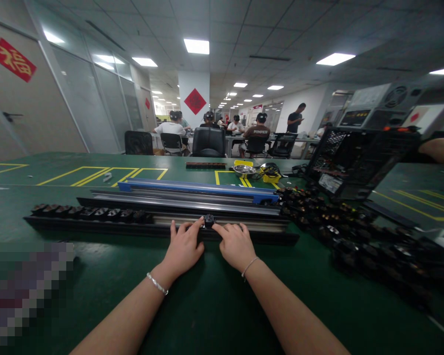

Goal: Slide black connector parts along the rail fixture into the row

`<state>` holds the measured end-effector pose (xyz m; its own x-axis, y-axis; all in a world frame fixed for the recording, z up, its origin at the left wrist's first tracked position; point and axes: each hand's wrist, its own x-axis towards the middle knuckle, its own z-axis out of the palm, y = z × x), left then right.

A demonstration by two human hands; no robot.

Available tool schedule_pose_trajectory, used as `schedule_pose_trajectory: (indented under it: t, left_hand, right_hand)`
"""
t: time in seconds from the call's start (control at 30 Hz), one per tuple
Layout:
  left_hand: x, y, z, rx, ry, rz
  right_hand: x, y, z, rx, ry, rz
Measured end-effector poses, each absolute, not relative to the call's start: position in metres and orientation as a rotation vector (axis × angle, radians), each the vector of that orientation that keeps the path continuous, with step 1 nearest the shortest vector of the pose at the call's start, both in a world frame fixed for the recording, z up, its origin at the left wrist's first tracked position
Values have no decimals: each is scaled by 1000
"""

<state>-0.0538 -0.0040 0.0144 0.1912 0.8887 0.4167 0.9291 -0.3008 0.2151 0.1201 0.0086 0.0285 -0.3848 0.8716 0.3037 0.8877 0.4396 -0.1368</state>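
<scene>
A small black block sits in the long black channel rail in front of me, held between my two hands. My left hand presses on the block's left side with its index finger, its other fingers bent over the rail's near edge. From the right, my right hand grips the block with its index finger, the other fingers curled. Several similar black blocks stand in a row along the rail's left part. Bare metal shows inside the rail around my hands. The block's underside is hidden.
Behind the rail lie another black rail and a blue one. A heap of black parts spreads on the right, before an open computer case. A metal bowl stands farther back. Other people sit beyond the table.
</scene>
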Motion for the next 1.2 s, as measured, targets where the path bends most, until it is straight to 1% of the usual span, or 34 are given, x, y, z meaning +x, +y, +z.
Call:
schedule_pose_trajectory:
  t: [0.57,1.2]
  left_hand:
    - [-54,-3,12,-2349,-1786,-743]
    - [-55,-4,14,-2351,-1784,-713]
  right_hand:
    - [129,11,30,-1475,-2363,-36]
    - [134,9,39,-1568,-2398,43]
